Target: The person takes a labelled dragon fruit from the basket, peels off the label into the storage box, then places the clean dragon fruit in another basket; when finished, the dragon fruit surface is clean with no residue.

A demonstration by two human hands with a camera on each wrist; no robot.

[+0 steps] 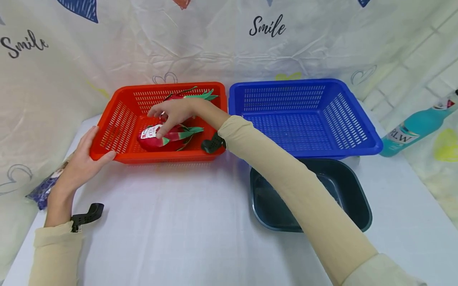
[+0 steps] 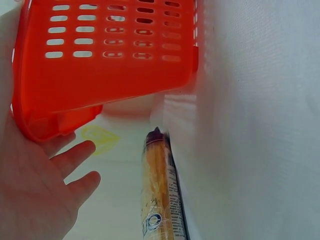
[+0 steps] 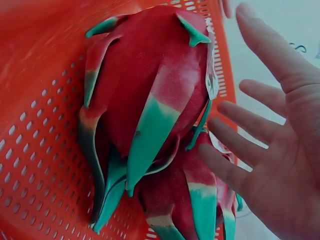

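Two red dragon fruits with green-tipped scales lie in the red basket (image 1: 123, 157). The front dragon fruit (image 1: 152, 145) carries a white label; the rear dragon fruit (image 1: 175, 96) is partly hidden by my right hand (image 1: 175, 111). That hand hovers over the fruits with its fingers spread and holds nothing. In the right wrist view its fingers stand beside a dragon fruit (image 3: 135, 80), seemingly apart from it. My left hand (image 1: 80, 165) rests against the basket's front left corner, thumb along the front rim and fairly straight fingers outside the left rim.
A blue basket (image 1: 368, 149) stands right of the red one. In front of it, a dark tray (image 1: 275, 224) is partly covered by my right sleeve. A turquoise bottle (image 1: 411, 129) stands at the right. Beyond the left hand lies a purple and brown package (image 1: 44, 190).
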